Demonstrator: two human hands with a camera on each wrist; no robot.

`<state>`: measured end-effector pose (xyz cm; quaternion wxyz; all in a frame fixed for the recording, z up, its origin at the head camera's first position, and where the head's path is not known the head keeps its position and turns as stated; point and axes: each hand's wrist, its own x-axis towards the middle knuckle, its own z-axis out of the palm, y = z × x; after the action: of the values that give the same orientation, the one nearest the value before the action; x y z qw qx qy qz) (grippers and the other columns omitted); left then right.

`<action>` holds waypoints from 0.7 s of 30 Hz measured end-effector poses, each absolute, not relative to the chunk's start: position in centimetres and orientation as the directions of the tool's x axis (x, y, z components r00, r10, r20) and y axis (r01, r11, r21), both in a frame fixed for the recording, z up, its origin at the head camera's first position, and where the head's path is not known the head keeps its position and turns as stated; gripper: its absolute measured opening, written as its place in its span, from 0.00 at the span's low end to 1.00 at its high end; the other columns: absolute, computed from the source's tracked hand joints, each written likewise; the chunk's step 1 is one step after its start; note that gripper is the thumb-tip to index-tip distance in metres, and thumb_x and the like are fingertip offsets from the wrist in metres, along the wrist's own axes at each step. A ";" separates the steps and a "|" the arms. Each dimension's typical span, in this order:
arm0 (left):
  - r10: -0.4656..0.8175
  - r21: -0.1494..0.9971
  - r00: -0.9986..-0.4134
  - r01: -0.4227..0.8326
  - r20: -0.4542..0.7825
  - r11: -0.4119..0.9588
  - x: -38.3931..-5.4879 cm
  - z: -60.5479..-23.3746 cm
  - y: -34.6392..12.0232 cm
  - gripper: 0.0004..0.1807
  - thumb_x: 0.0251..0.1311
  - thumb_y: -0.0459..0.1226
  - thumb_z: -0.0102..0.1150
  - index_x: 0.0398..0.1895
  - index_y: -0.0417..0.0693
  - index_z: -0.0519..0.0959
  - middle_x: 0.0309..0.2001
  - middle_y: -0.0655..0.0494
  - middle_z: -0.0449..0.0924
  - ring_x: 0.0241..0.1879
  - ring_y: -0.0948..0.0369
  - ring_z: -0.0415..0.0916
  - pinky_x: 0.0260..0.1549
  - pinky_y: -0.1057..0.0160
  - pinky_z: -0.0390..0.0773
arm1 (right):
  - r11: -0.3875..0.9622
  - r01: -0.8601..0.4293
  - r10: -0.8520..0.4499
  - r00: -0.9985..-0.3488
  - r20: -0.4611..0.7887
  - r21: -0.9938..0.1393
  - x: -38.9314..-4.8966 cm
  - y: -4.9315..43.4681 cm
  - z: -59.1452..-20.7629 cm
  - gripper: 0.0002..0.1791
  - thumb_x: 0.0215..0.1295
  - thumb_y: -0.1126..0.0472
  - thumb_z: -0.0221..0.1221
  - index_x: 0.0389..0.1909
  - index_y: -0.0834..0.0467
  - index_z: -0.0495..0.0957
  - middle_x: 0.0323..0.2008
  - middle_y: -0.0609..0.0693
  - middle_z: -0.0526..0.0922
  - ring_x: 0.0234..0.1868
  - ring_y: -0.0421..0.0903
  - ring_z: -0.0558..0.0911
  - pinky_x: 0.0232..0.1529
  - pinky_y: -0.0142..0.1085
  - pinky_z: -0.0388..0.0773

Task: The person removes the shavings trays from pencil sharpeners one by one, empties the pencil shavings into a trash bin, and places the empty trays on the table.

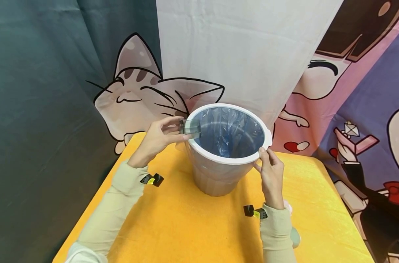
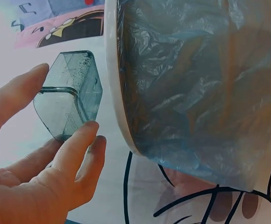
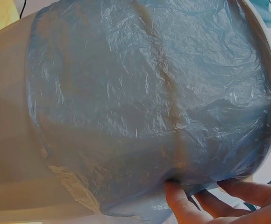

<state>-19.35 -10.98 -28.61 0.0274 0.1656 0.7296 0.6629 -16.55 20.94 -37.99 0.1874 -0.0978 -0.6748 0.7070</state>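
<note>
The left hand [image 1: 158, 136] is pinching a clear box [image 1: 191, 129] just beside the rim [image 1: 224, 160] of a bin [image 1: 216, 179], while the right hand [image 1: 272, 171] is gripping that rim. Lined with a plastic bag [image 1: 224, 126], the bin is standing near the far edge of the tabletop [image 1: 186, 230].

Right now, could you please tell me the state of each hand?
Left hand: closed, holding the small translucent box.
Right hand: closed, gripping the bin by its white rim.
</note>
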 end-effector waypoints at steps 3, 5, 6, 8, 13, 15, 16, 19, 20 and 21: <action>0.275 0.982 -0.949 0.180 0.157 0.060 -19.0 -28.7 -11.4 0.30 0.48 0.34 0.68 0.57 0.47 0.71 0.57 0.43 0.70 0.58 0.52 0.68 0.56 0.56 0.72 | -0.018 -0.131 0.398 -0.910 0.113 -0.991 -16.6 20.9 -38.0 0.28 0.60 0.45 0.58 0.57 0.56 0.73 0.55 0.56 0.73 0.54 0.48 0.72 0.46 0.47 0.77; 0.279 0.983 -0.949 0.172 0.147 0.065 -19.4 -29.3 -11.8 0.31 0.48 0.35 0.69 0.58 0.49 0.71 0.58 0.46 0.71 0.58 0.54 0.68 0.55 0.55 0.72 | -0.024 -0.139 0.397 -0.910 0.118 -0.990 -16.6 21.0 -38.0 0.28 0.60 0.46 0.58 0.57 0.57 0.73 0.54 0.57 0.73 0.54 0.48 0.72 0.46 0.46 0.77; 0.280 0.983 -0.950 0.167 0.140 0.075 -19.5 -29.7 -12.0 0.31 0.47 0.36 0.69 0.58 0.50 0.71 0.58 0.47 0.71 0.58 0.55 0.67 0.55 0.54 0.72 | -0.027 -0.144 0.395 -0.911 0.122 -0.989 -16.6 21.0 -38.0 0.28 0.60 0.46 0.58 0.57 0.57 0.73 0.54 0.57 0.73 0.54 0.48 0.71 0.46 0.47 0.77; 0.272 0.981 -0.954 0.161 0.127 0.106 -19.8 -30.3 -12.3 0.32 0.46 0.39 0.70 0.58 0.54 0.70 0.57 0.51 0.71 0.58 0.58 0.67 0.53 0.54 0.72 | -0.033 -0.155 0.391 -0.911 0.129 -0.987 -16.6 21.0 -38.0 0.28 0.60 0.46 0.58 0.57 0.58 0.73 0.54 0.58 0.73 0.54 0.48 0.71 0.47 0.47 0.77; 0.249 0.978 -0.959 0.169 0.135 0.123 -19.8 -31.1 -12.9 0.33 0.45 0.42 0.71 0.58 0.58 0.70 0.55 0.58 0.72 0.57 0.61 0.69 0.54 0.54 0.72 | -0.044 -0.169 0.378 -0.915 0.141 -0.985 -16.5 21.1 -38.0 0.28 0.60 0.47 0.58 0.57 0.59 0.73 0.54 0.59 0.72 0.54 0.47 0.71 0.48 0.49 0.76; 0.249 0.976 -0.957 0.182 0.148 0.116 -19.8 -31.3 -13.1 0.33 0.45 0.43 0.71 0.58 0.58 0.71 0.55 0.59 0.73 0.56 0.62 0.69 0.54 0.54 0.72 | -0.049 -0.167 0.379 -0.916 0.136 -0.985 -16.5 21.1 -38.0 0.28 0.60 0.47 0.58 0.57 0.59 0.73 0.54 0.59 0.72 0.54 0.47 0.71 0.49 0.49 0.75; 0.249 0.975 -0.956 0.187 0.154 0.117 -19.8 -31.3 -13.2 0.33 0.45 0.43 0.71 0.58 0.58 0.71 0.54 0.59 0.73 0.56 0.62 0.69 0.54 0.54 0.72 | -0.051 -0.164 0.379 -0.916 0.133 -0.985 -16.5 21.1 -38.0 0.28 0.60 0.47 0.58 0.57 0.59 0.73 0.53 0.59 0.72 0.54 0.47 0.71 0.49 0.49 0.75; 0.237 0.971 -0.957 0.202 0.169 0.126 -19.7 -31.6 -13.4 0.33 0.45 0.43 0.71 0.57 0.59 0.71 0.55 0.59 0.73 0.56 0.62 0.69 0.54 0.55 0.72 | -0.052 -0.156 0.383 -0.915 0.124 -0.986 -16.5 21.0 -38.1 0.28 0.60 0.46 0.59 0.57 0.59 0.73 0.53 0.59 0.72 0.53 0.48 0.71 0.50 0.49 0.75; 0.230 0.970 -0.958 0.206 0.172 0.132 -19.6 -31.7 -13.5 0.33 0.44 0.44 0.71 0.57 0.59 0.71 0.56 0.59 0.72 0.56 0.62 0.69 0.54 0.55 0.72 | -0.052 -0.154 0.384 -0.915 0.123 -0.987 -16.5 21.0 -38.1 0.28 0.60 0.46 0.59 0.57 0.59 0.73 0.53 0.59 0.72 0.53 0.48 0.71 0.50 0.49 0.75; 0.223 0.969 -0.959 0.207 0.174 0.132 -19.5 -31.8 -13.7 0.33 0.44 0.43 0.71 0.57 0.59 0.71 0.56 0.59 0.72 0.56 0.62 0.69 0.55 0.56 0.72 | -0.051 -0.154 0.383 -0.915 0.123 -0.987 -16.5 21.0 -38.1 0.28 0.60 0.46 0.59 0.57 0.58 0.73 0.54 0.58 0.72 0.54 0.48 0.71 0.50 0.50 0.75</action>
<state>-19.54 -13.66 -31.80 0.0063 0.1430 0.7524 0.6430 -16.51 21.04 -38.06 0.1865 -0.0865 -0.6631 0.7198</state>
